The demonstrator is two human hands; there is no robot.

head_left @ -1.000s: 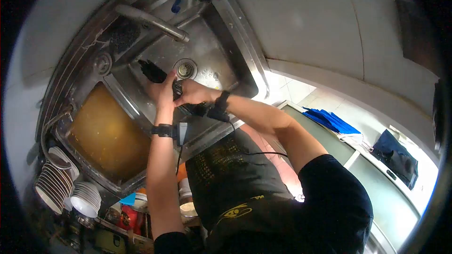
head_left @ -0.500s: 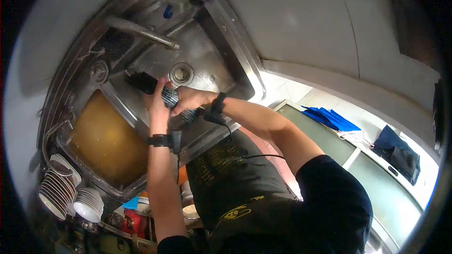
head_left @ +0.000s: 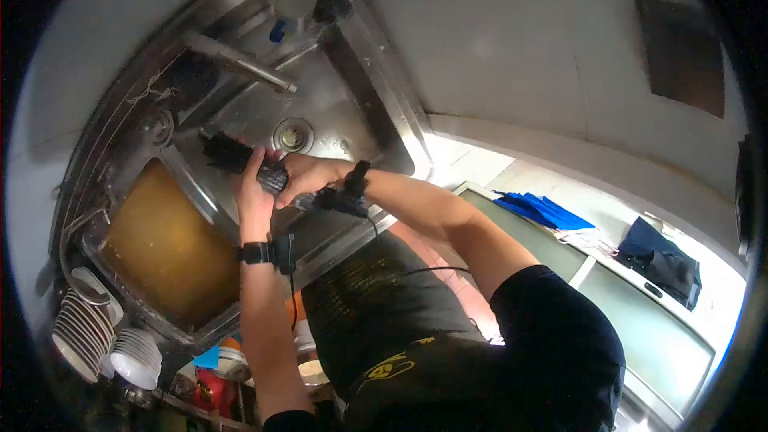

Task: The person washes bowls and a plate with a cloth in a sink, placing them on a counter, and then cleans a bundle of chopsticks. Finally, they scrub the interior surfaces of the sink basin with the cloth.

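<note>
Over the metal sink basin [head_left: 332, 96], a dark bundle with a bristly or stringy black end and a grey patterned middle [head_left: 273, 177] lies across both hands. My left hand [head_left: 254, 188] is closed round it from the near left side. Close beside it, my right hand [head_left: 308, 176] grips the same bundle from the right. Both wrists carry black bands with small devices and cables. The round drain [head_left: 293, 136] lies just beyond the hands, and the faucet [head_left: 248, 68] reaches over the basin from the upper left.
Murky brown water [head_left: 164, 248] fills the left basin. White bowls [head_left: 84, 332] are stacked at the lower left. A white round container [head_left: 296, 2] stands at the sink's back corner. Blue cloth [head_left: 544, 210] and a dark bag [head_left: 660, 260] lie at the right.
The camera view has shifted a little, so the surroundings sit differently. Both hands still hold the dark bundle, which is turned slightly between them.
</note>
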